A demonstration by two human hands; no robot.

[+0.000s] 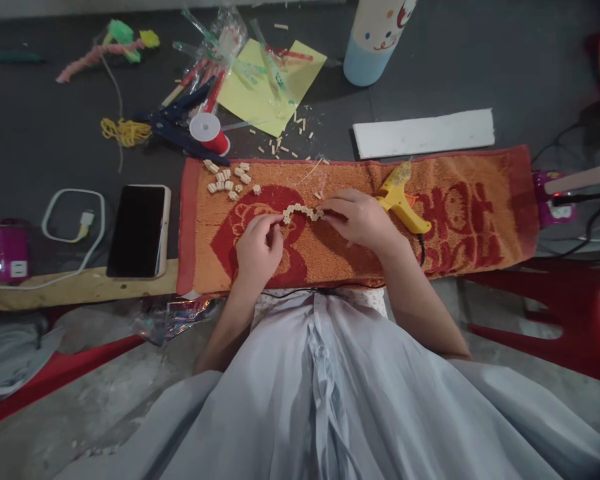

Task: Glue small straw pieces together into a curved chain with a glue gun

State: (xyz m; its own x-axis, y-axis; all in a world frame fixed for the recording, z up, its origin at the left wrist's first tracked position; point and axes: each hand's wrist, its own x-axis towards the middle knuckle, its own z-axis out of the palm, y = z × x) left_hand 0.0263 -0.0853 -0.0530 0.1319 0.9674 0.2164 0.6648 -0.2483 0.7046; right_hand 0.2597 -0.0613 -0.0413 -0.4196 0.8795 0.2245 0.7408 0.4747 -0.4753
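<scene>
A curved chain of small pale pieces (300,209) spans the gap between my two hands over an orange and red towel (360,260). My left hand (261,248) pinches its left end between thumb and fingertips. At the other end, the fingers of my right hand (363,219) are closed on the chain. Just right of that hand lies a yellow hot glue gun (399,200). Several small bundles of cut pale sticks (225,179) sit at the towel's upper left.
Behind the towel are a red thread spool (210,132), dark blue pliers (175,123), yellow paper (255,87), scattered stick bits, a white strip (425,133) and a blue-white bottle (377,40). A phone (137,230) and white cable (93,253) lie left.
</scene>
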